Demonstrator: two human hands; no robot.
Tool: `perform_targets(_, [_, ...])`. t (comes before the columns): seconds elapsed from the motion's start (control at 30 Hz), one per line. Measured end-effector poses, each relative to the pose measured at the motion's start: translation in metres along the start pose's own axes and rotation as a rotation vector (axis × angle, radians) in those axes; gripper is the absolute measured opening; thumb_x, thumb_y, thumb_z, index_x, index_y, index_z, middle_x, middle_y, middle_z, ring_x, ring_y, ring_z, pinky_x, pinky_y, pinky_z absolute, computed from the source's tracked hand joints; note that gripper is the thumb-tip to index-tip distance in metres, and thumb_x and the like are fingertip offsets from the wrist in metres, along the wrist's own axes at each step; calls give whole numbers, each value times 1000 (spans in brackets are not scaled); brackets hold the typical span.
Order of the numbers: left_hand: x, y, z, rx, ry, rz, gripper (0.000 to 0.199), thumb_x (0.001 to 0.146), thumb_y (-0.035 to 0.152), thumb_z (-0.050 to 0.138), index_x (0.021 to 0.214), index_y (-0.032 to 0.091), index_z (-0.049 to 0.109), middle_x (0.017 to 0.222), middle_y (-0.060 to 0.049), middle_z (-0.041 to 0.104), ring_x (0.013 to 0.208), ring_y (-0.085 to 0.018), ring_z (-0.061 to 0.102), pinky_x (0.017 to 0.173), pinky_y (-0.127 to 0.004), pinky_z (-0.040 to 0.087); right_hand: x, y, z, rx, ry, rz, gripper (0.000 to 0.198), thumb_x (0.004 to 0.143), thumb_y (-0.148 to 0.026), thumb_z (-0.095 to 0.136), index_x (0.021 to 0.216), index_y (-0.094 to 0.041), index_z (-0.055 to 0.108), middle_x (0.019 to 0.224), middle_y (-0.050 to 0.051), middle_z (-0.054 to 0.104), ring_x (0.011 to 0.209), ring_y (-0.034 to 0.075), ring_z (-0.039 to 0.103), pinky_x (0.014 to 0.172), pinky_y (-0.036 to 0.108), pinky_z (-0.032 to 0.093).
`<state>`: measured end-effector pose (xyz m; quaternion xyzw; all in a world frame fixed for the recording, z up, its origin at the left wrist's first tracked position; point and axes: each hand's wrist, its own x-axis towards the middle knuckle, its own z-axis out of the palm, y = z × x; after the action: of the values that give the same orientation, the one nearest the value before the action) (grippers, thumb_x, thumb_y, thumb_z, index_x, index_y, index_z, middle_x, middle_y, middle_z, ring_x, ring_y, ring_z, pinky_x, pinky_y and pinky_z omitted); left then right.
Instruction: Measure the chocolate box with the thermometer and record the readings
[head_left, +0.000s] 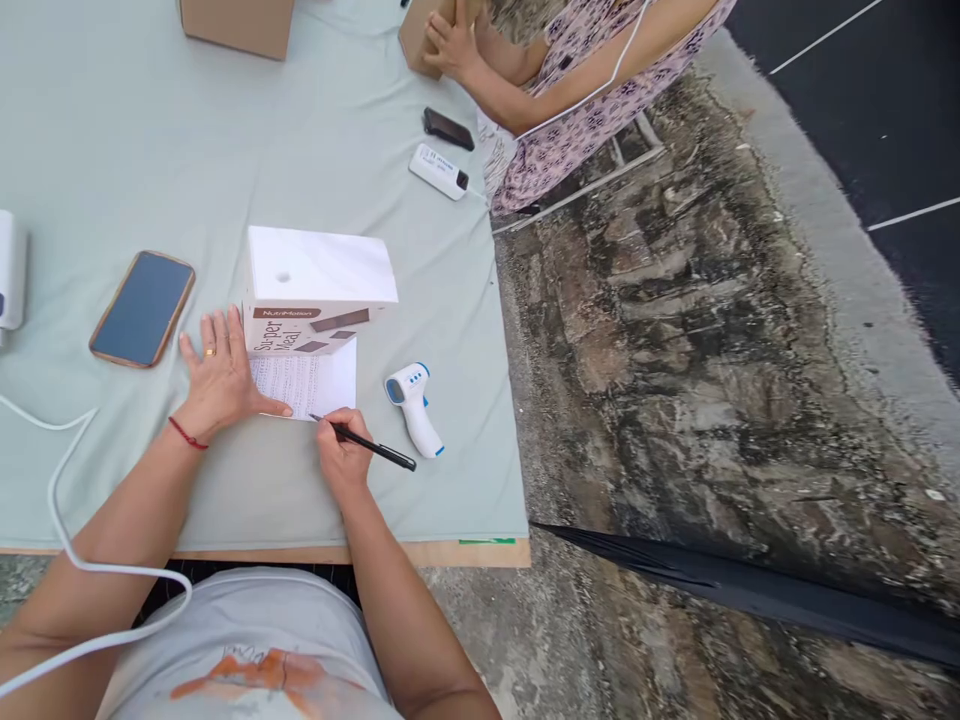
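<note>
My right hand (345,452) grips a black pen (382,452), its tip at the lower edge of a sheet of paper (337,385) covered with rows of small writing. Spread flat, my left hand (221,372) presses beside the sheet, the thumb lying over its lower left part. A white box (322,265) with a brown "NutriMotion" label stands on the upper part of the paper and hides it there. Just right of my right hand lies a white and blue infrared thermometer (414,408). A smartphone (142,308) in a brown case rests left of my left hand.
Across the cloth-covered table (150,150), another person's hand (452,45) touches a cardboard box (420,40). Near that person lie a white device (439,171) and a black one (448,129). A brown carton (238,25) stands at the back. A white cable (56,490) crosses my left arm.
</note>
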<state>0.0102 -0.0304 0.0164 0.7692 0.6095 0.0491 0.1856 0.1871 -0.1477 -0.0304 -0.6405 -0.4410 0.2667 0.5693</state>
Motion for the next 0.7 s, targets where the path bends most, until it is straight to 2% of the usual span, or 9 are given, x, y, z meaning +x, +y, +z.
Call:
perform_targets(0.43, [-4,9,-2,42,-5,-39,178,50,72,101,176,-3,0,180,-40,3,168,-61,1,131,-80,3,-2,4,0,-106,-70,-63,13,86,-29,57,73,-27,53,65,-6,50,61,16,45,61,31,38])
perform_targets(0.7, [-4,10,-2,39,-11,-33,178,51,76,99,176,-2,0,180,-40,3,168,-62,0,130,-82,1,-2,4,-2,-150,-97,-91,13,86,-28,57,73,-28,53,65,-6,50,60,17,44,61,31,38])
